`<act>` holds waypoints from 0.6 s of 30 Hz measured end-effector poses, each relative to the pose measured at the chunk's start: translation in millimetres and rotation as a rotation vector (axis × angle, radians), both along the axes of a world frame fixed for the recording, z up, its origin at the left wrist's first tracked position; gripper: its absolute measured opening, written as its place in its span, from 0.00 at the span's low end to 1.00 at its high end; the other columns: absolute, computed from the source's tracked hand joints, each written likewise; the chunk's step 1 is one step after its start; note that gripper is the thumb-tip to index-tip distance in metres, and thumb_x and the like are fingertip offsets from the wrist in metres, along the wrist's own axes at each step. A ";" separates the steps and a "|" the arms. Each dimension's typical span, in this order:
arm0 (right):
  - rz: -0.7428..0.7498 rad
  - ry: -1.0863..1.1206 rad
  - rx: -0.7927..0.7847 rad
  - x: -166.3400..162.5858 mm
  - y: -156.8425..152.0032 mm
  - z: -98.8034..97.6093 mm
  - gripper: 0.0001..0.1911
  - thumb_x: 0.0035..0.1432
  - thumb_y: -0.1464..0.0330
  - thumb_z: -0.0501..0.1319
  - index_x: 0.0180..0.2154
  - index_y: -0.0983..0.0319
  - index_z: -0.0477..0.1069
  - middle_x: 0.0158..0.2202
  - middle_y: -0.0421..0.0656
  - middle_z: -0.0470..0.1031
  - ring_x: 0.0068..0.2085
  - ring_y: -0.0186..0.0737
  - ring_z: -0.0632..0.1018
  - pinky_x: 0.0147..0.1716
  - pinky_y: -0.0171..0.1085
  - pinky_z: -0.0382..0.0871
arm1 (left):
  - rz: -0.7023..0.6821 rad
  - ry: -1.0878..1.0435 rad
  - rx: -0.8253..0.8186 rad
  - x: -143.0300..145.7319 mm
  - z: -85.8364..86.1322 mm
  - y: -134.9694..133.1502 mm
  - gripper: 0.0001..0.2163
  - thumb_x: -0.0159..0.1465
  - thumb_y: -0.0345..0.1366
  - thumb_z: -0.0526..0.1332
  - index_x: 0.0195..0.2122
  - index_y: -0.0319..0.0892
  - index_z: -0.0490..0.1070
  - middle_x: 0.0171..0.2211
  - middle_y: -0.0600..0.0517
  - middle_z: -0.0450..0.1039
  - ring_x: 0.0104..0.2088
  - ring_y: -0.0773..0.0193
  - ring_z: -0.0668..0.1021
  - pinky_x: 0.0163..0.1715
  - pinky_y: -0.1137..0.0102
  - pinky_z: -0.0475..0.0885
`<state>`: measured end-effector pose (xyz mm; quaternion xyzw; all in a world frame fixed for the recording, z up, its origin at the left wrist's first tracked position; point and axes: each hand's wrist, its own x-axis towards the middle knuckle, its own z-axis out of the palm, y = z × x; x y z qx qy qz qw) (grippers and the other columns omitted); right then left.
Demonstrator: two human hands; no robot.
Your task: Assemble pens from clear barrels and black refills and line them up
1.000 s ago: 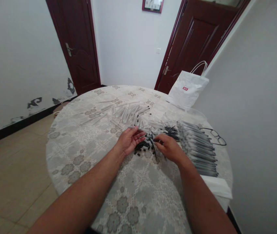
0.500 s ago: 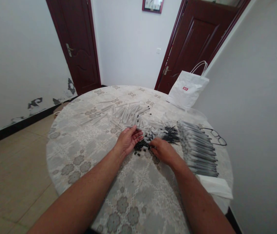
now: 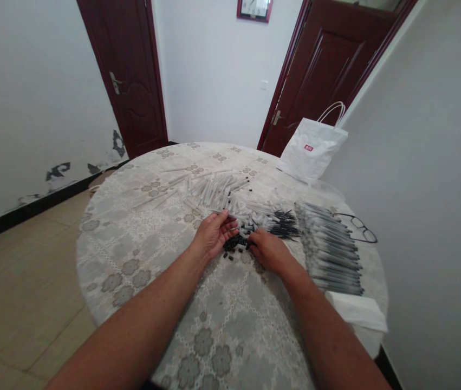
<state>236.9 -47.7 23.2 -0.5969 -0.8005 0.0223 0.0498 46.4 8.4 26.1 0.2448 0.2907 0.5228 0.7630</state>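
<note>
left hand [image 3: 213, 234] | holds pen barrel [image 3: 225, 213] | axis left-right | right hand [image 3: 266, 250] on black caps [image 3: 236, 242]

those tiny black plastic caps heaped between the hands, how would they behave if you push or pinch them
The tiny black plastic caps look light, so a push from the right hand would probably scatter them; strays already lie on the patterned tablecloth. They seem stiff and fiddly to pinch singly.

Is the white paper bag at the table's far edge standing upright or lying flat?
Upright: the white paper bag stands leaning slightly, its handles raised.
</note>
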 end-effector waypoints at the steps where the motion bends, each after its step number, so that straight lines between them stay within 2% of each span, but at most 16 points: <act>1: -0.003 -0.007 0.008 -0.3 0.2 -0.5 0.06 0.63 0.69 0.58 0.39 0.59 0.73 0.40 0.44 0.73 0.41 0.40 0.75 0.37 0.34 0.62 | 0.001 0.002 0.002 0.1 0.0 -0.1 0.09 0.62 0.36 0.67 0.34 0.38 0.69 0.29 0.48 0.77 0.29 0.64 0.81 0.29 0.69 0.80; 6: -0.010 -0.006 -0.001 0.5 1.1 -2.9 0.05 0.63 0.68 0.58 0.39 0.59 0.72 0.41 0.45 0.72 0.41 0.41 0.76 0.37 0.34 0.63 | -0.001 0.018 0.030 0.6 -0.4 -0.7 0.10 0.62 0.36 0.67 0.33 0.38 0.67 0.30 0.48 0.77 0.31 0.61 0.82 0.30 0.68 0.80; 9: -0.016 0.137 0.057 1.7 0.3 -0.1 0.05 0.64 0.69 0.57 0.40 0.60 0.72 0.42 0.47 0.73 0.42 0.41 0.76 0.40 0.35 0.65 | -0.017 0.020 0.056 1.4 -0.5 -1.4 0.10 0.63 0.36 0.67 0.34 0.39 0.66 0.32 0.46 0.78 0.34 0.58 0.83 0.32 0.66 0.80; 12: -0.061 0.495 0.137 0.6 -0.6 7.5 0.06 0.64 0.67 0.57 0.41 0.60 0.71 0.36 0.44 0.76 0.37 0.40 0.77 0.39 0.36 0.67 | -0.041 0.011 0.085 2.8 -0.6 -2.9 0.10 0.63 0.36 0.66 0.37 0.40 0.64 0.35 0.46 0.78 0.37 0.56 0.84 0.35 0.63 0.81; 15: -0.161 0.944 0.110 -4.0 -0.1 14.5 0.09 0.63 0.61 0.59 0.41 0.60 0.70 0.28 0.38 0.75 0.27 0.36 0.75 0.29 0.34 0.68 | -0.083 -0.010 0.108 4.2 -0.6 -5.0 0.11 0.64 0.38 0.66 0.39 0.41 0.64 0.37 0.47 0.78 0.39 0.54 0.84 0.38 0.60 0.81; 18: -0.200 1.237 0.086 -8.9 2.0 16.3 0.12 0.58 0.59 0.63 0.39 0.61 0.70 0.26 0.37 0.74 0.24 0.34 0.73 0.22 0.32 0.65 | -0.112 -0.029 0.126 4.7 -0.1 -6.9 0.12 0.64 0.39 0.65 0.41 0.42 0.63 0.37 0.47 0.77 0.40 0.52 0.84 0.40 0.57 0.80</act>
